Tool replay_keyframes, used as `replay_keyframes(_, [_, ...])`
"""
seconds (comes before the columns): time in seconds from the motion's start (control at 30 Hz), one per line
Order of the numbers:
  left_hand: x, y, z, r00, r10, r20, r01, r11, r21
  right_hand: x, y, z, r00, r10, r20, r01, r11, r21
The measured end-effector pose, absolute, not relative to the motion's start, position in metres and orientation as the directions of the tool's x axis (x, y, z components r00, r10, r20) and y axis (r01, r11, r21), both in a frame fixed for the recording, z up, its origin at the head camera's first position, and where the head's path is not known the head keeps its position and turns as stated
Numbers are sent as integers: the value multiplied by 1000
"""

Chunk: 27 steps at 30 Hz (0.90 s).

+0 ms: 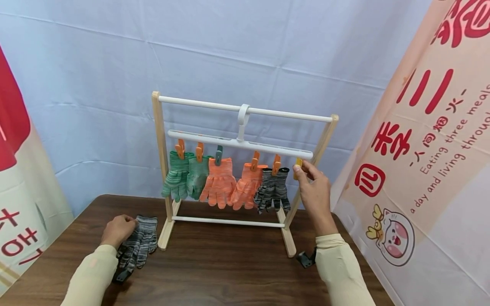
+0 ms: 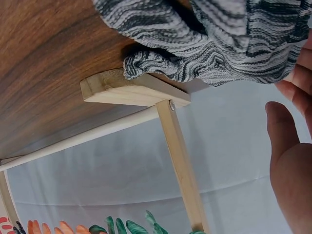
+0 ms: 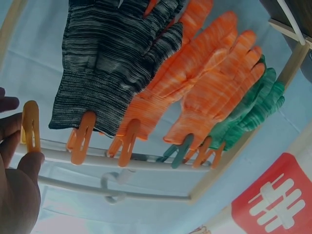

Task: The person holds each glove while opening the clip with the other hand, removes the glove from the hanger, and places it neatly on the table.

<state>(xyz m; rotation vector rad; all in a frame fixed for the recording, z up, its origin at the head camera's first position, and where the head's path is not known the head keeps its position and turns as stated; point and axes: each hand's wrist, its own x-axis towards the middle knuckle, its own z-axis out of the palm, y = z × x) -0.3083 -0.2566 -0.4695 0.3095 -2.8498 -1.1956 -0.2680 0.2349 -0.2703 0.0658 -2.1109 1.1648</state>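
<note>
Grey glove [image 2: 234,44], partly outside left wrist view

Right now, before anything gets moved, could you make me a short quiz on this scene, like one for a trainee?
1. How many gloves hang below the hanger?
2. True or false: the right hand has its fingers on a yellow clip that holds no glove.
3. Which hanging glove is nearest that hand?
A) green
B) orange
C) grey

Key:
1. Five.
2. True.
3. C, the grey glove.
</note>
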Motion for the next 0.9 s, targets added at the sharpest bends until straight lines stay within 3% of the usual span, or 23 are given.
replay_keyframes(0.33, [-301,-257,-467,-987,-159,-38,-141,709,691,-265,234,-271,-751,281,597,-368,572,-733])
replay_keyframes(0.63, [-291,-245,-440,-969,-211,131,-75,752,655,-263,234,-272,-741,271,614,-393,566,-724])
replay_keyframes(0.9, [-284,-205,-390,-960,-103,259,101,739,667,-263,235,-275,-746,279,605,-381,566,-731])
